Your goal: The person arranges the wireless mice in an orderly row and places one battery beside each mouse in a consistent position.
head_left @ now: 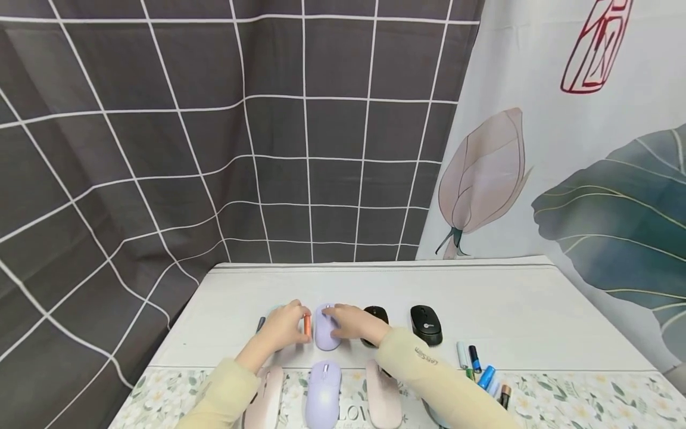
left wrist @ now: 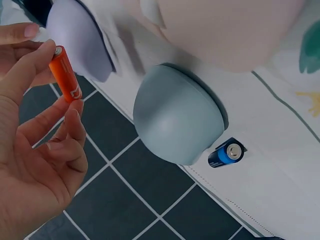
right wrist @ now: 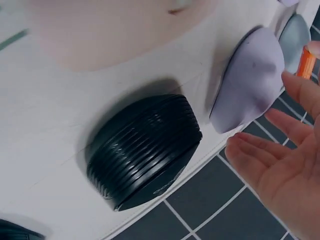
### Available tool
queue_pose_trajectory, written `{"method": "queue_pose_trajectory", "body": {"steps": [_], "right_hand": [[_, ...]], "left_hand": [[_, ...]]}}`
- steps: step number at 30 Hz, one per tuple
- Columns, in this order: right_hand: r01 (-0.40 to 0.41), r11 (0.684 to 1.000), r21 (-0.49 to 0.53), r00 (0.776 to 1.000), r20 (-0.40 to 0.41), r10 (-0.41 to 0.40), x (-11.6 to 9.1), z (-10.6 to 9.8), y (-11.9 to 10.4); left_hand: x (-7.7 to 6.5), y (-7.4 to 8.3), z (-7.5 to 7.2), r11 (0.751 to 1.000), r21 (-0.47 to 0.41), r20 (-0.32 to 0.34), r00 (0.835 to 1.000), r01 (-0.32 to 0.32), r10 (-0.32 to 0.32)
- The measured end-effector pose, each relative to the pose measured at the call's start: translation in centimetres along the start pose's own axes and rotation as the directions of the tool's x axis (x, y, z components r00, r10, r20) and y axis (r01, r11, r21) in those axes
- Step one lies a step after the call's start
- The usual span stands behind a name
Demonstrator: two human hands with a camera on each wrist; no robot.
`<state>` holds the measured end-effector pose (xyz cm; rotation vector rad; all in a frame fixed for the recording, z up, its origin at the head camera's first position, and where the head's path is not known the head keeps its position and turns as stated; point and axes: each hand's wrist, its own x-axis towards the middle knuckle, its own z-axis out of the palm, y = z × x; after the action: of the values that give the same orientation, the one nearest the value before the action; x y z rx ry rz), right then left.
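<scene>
My left hand (head_left: 285,326) pinches an orange battery (left wrist: 65,74) between thumb and fingertips, in the air just left of a lavender mouse (head_left: 324,329). Over that mouse is my right hand (head_left: 351,322), its fingers spread at the near side; whether they touch it I cannot tell. Partly hidden behind the left hand in the head view, a grey-blue mouse (left wrist: 175,117) shows plainly in the left wrist view. Beside it is a dark blue battery (left wrist: 227,152). Right of the lavender mouse sits a black mouse (right wrist: 145,150), partly covered by my right arm in the head view.
Another black mouse (head_left: 426,325) lies farther right. Nearer are a pink mouse (head_left: 268,396), a second lavender mouse (head_left: 323,396) and another pink mouse (head_left: 383,398). Several coloured battery-like cylinders (head_left: 486,377) lie beside my right sleeve. A dark gridded curtain (head_left: 278,131) hangs behind the white table (head_left: 498,298).
</scene>
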<state>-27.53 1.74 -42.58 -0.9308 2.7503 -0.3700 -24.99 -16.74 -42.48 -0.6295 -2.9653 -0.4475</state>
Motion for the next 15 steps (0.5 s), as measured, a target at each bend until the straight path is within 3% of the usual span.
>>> {"method": "queue_pose_trajectory", "body": {"steps": [5, 15], "right_hand": [[-0.016, 1.000, 0.004, 0.999, 0.032, 0.016, 0.8, -0.2, -0.2], [-0.038, 0.997, -0.071, 0.999, 0.019, 0.040, 2.1, -1.0, -0.7]], "left_hand": [[0.6, -0.2, 0.5, 1.000, 0.024, 0.008, 1.000, 0.015, -0.015], [1.4, -0.2, 1.2, 1.000, 0.018, 0.029, 0.999, 0.025, -0.025]]}}
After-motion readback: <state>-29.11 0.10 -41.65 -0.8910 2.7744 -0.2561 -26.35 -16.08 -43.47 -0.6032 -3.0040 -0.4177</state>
